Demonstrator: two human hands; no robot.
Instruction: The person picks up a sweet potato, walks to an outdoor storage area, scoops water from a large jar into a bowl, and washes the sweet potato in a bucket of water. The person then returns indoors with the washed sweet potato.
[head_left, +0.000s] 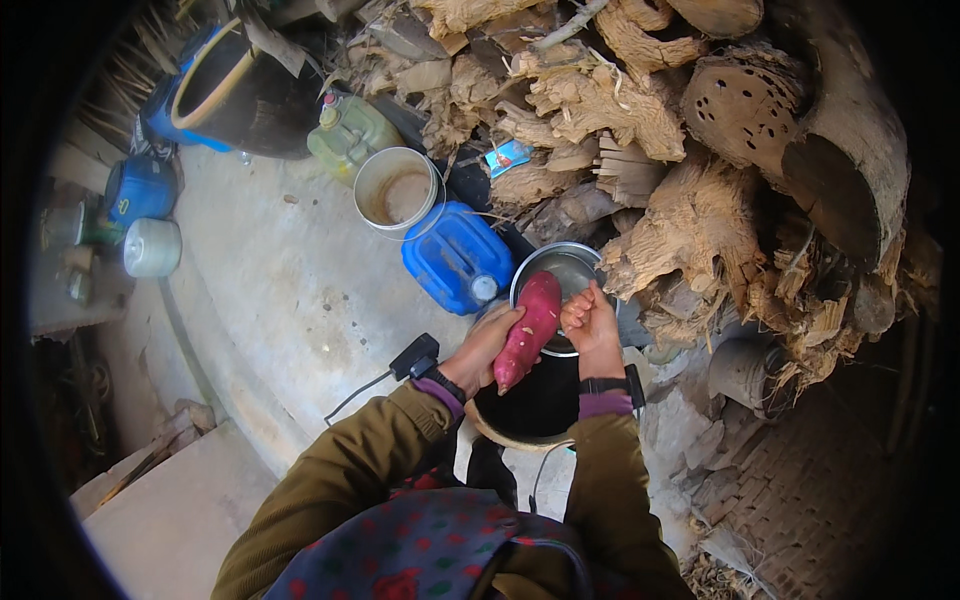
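My left hand (487, 346) grips a long sweet potato (531, 324) with reddish-purple skin and several small pale marks. The sweet potato is tilted, its narrow end towards me and its thick end over the rim of a round metal basin (527, 264). Over the basin's right side is my right hand (592, 324), fingers curled in towards the palm; I see nothing in it. The basin seems to hold water. Nearer to me, below both hands, a wide dark vessel (517, 412) with a tan rim is partly covered by my hands and wrists.
A blue plastic jerrycan (454, 255), a white bucket (361, 184) and a greenish jug (349, 139) stand left of the basin. Rough firewood (600, 97) is piled at the right and far side. A large dark jar (270, 105) is at the far left of the concrete floor (262, 247).
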